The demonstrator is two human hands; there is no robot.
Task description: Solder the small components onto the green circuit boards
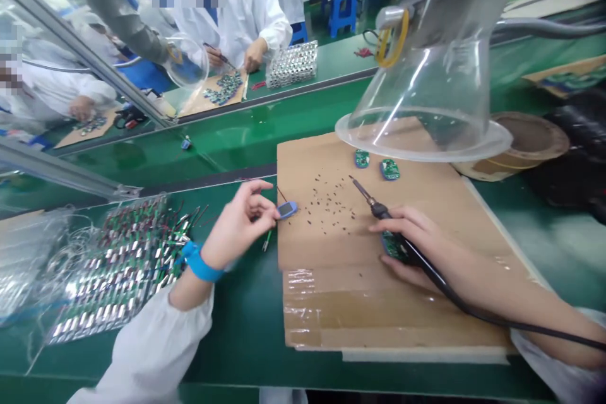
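My left hand (pixel 241 224), with a blue wrist strap (pixel 201 263), pinches a small blue-framed module with a dark screen (pixel 286 209) at the cardboard's left edge. Thin wires stick out near it. My right hand (pixel 426 243) is closed around a soldering iron (pixel 363 191), whose tip points up and left over the cardboard sheet (pixel 331 303). Below the iron's handle, between thumb and fingers, shows a green circuit board (pixel 394 246); whether it is gripped or lies on the cardboard I cannot tell. Two more boards, one (pixel 362 158) beside another (pixel 390 169), lie farther back.
Dark specks (pixel 331 202) are scattered over the cardboard. A clear fume hood (pixel 421 101) hangs above its far side. At left lies a tray of wired parts (pixel 118 259). A round container (pixel 525 142) stands at right. Across the bench a co-worker (pixel 237 12) handles boards.
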